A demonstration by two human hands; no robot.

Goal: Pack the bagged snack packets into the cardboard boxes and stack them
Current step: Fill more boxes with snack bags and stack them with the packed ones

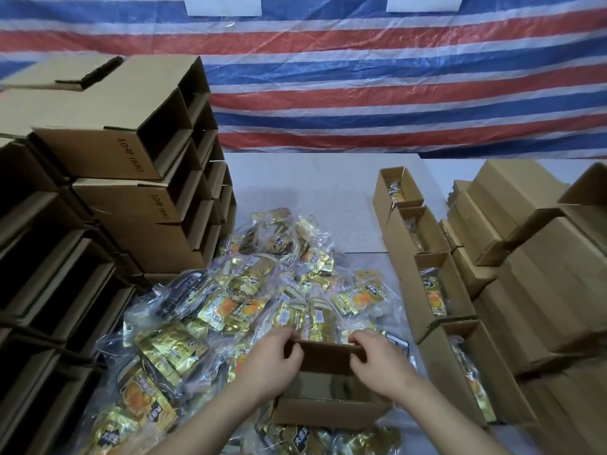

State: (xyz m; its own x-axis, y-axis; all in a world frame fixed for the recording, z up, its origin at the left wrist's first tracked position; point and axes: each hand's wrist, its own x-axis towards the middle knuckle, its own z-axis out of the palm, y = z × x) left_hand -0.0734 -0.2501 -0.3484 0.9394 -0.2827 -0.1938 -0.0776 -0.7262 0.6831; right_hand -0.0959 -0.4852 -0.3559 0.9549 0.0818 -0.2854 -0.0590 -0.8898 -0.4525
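Both hands on one open cardboard box (328,412) at bottom center of frame. Left hand (272,362) grips the box's far-left top edge, fingers curled over the rim. Right hand (377,362) grips the far-right top edge the same way, fingers hooked over the cardboard. Box opening faces up; inside looks dark, contents not readable.

Box sits on top of the pile of snack packets (249,307), which spreads from bottom left up to mid-frame center. Packets are gold foil inside clear plastic bags, some with orange print, lying loose and overlapping. A few more packets show just below the held box at the bottom edge.

Right of the hands: row of open boxes (437,290) running from lower right up toward center right, each touching the next, each with packets visible inside. Further right, against that row: stack of closed boxes (532,290), filling the right edge.

Left side: wall of empty boxes (131,178) on their sides, openings facing right toward the pile, stacked several high from lower left to upper left. Printing on some side panels, too small to read reliably.

Mid-frame center: bare gray table (312,198) beyond the pile.

Top of frame: red, white and blue striped tarp (394,77) as backdrop, two white sheets (223,4) at its top edge.
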